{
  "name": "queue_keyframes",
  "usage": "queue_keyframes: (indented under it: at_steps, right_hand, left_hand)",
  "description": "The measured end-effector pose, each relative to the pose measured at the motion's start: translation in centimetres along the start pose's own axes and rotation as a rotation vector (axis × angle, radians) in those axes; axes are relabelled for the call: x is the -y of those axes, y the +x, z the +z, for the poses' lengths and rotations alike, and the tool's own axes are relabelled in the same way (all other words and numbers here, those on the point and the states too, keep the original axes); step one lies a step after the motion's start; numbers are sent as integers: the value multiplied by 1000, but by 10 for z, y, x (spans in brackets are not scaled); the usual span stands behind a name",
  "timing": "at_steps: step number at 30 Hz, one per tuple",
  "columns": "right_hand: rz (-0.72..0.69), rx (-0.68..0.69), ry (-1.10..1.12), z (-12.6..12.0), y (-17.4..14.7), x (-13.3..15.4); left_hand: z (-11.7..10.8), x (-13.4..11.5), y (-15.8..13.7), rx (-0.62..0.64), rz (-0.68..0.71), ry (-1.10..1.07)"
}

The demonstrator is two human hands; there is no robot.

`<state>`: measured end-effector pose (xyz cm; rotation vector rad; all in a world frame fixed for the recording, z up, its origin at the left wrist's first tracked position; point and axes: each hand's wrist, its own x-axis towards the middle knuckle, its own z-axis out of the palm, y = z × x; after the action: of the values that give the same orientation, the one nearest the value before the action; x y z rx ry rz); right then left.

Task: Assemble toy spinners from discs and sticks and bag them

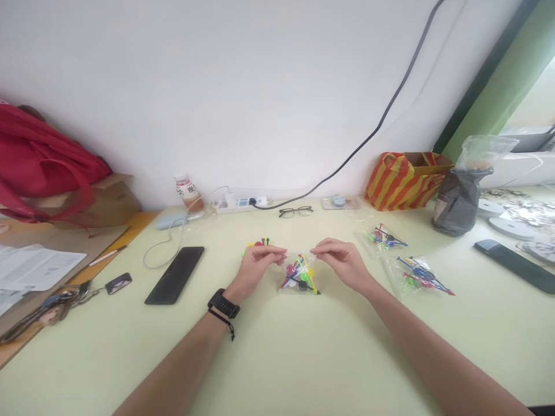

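Observation:
Between my hands hangs a clear plastic bag [299, 276] with several small coloured plastic pieces inside, in red, blue, green, yellow, white and black. My left hand [259, 264], with a black watch on its wrist, pinches the bag's upper left corner. At the upper right corner my right hand [340, 260] pinches it too. Loose coloured plastic pieces [262, 241] lie just behind my left hand, partly hidden by it. To the right of my right hand lie two more filled clear bags, a nearer bag [420, 277] and a farther bag [384, 237].
A black phone-like slab [174, 275] lies at left, and a dark slim case [515, 266] at right. Along the wall stand a drink bottle [189, 195], a power strip [240, 202], glasses [295, 212] and a striped bag [403, 182]. A black cable [368, 138] crosses the wall.

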<state>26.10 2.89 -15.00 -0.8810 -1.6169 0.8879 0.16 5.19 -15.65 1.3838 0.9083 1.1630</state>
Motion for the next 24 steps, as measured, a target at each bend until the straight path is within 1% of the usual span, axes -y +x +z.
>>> queue_keyframes:
  at_steps: [4,7,11,14,17,21,24]
  right_hand:
    - [-38,14,-40,1,0,0]
    - [-30,13,-76,2,-1,1]
    - [-5,-2,-134,4,-2,4]
    - [-7,35,-187,5,-3,7]
    - [21,90,-199,5,-3,9]
    - [41,196,-242,5,-2,11]
    - [41,199,-243,7,-2,13]
  left_hand:
    - [1,0,-1,30,2,17]
    - [2,-3,-1,24,9,60]
    - [6,-7,-2,85,53,218]
    - [9,-7,-4,133,113,314]
    - [13,-7,-6,158,119,299]
    - [18,-12,-9,175,66,229]
    - [21,-17,-12,200,62,208]
